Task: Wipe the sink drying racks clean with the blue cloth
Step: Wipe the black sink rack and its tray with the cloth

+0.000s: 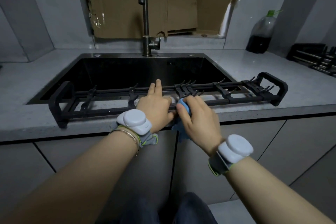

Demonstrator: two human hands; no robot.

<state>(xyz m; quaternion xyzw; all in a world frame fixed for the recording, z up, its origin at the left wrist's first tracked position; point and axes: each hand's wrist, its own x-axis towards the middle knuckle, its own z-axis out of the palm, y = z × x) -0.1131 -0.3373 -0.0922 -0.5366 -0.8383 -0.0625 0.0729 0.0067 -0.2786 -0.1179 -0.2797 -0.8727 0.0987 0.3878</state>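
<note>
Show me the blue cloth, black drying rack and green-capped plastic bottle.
blue cloth (185, 108): head view, bunched fold.
black drying rack (54, 104): head view, left end handle.
green-capped plastic bottle (261, 29): head view, clear body.

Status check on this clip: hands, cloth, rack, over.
Left hand open, flat on drying rack. Right hand grips blue cloth on the front rail. Nothing blocking the rack.

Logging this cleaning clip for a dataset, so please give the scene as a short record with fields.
rack in work: long black drying rack with prongs, lying across the front edge of the dark sink
left hand: rests on the rack, fingers straight
right hand: grips the crumpled blue cloth against the front rail
other rack: second black rack on the grey counter, far right
background: tall metal faucet; plastic bottle of dark liquid
</note>
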